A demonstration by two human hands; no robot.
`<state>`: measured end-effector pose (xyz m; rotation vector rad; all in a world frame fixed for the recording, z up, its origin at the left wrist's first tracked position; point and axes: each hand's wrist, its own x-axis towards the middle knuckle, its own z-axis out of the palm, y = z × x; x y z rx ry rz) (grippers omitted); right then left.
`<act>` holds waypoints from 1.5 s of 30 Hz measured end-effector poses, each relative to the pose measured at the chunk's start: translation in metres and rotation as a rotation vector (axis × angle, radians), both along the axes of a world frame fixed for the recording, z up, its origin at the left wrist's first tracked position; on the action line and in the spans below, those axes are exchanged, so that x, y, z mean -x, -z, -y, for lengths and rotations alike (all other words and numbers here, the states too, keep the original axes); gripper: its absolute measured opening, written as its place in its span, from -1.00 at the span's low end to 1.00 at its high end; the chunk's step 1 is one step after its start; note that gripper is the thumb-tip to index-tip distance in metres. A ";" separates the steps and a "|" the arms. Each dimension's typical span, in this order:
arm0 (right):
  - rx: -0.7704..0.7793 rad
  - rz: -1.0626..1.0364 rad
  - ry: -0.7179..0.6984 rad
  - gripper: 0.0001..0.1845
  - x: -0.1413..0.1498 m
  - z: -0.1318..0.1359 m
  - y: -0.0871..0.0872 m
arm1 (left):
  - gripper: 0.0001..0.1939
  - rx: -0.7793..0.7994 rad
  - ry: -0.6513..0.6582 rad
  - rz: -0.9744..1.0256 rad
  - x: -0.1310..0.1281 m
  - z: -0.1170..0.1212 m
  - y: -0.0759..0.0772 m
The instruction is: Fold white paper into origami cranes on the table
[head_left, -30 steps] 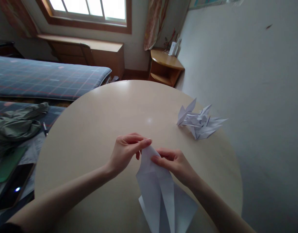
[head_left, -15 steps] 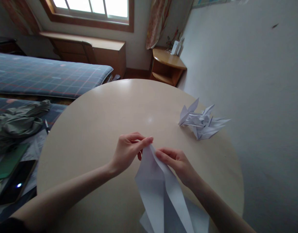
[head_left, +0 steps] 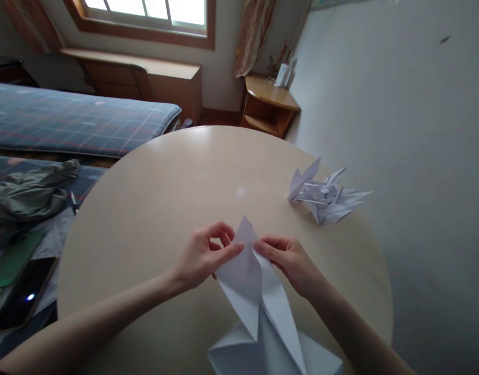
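A partly folded sheet of white paper point(head_left: 243, 281) is held up over the near part of the round table, its narrow tip pointing away from me. My left hand point(head_left: 210, 252) pinches its left edge just below the tip, thumb on top and fingers partly behind. On the other side, my right hand point(head_left: 284, 258) grips the right flap between thumb and fingers. The paper widens toward me, with creased flaps spreading at the bottom of the view. Farther right on the table lies a cluster of folded white paper pieces point(head_left: 323, 198) with pointed ends, apart from both hands.
The round table point(head_left: 165, 192) has a pale top. To its left, a phone point(head_left: 24, 294), a green booklet point(head_left: 15, 260) and a crumpled grey-green cloth point(head_left: 32, 192) lie on a bed. A white wall point(head_left: 427, 172) stands close on the right; a corner shelf point(head_left: 268, 94) is beyond.
My left hand has slid from the paper's tip down its left edge, so the tip now shows. The lower flaps have spread wider. My right hand stays nearly in place.
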<state>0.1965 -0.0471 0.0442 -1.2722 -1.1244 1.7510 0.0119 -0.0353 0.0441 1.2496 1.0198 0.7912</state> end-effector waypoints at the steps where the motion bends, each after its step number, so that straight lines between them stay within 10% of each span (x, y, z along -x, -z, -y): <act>1: 0.024 -0.016 0.003 -0.59 0.000 0.000 0.001 | -0.68 0.033 0.040 -0.002 0.001 0.002 0.002; 27: 0.105 0.065 -0.099 -0.61 -0.002 0.003 -0.006 | -0.65 0.088 0.092 -0.027 0.008 0.011 -0.003; 45: 0.078 0.112 -0.138 -0.66 -0.005 0.007 -0.011 | -0.64 -0.333 0.180 -0.237 0.006 0.014 -0.008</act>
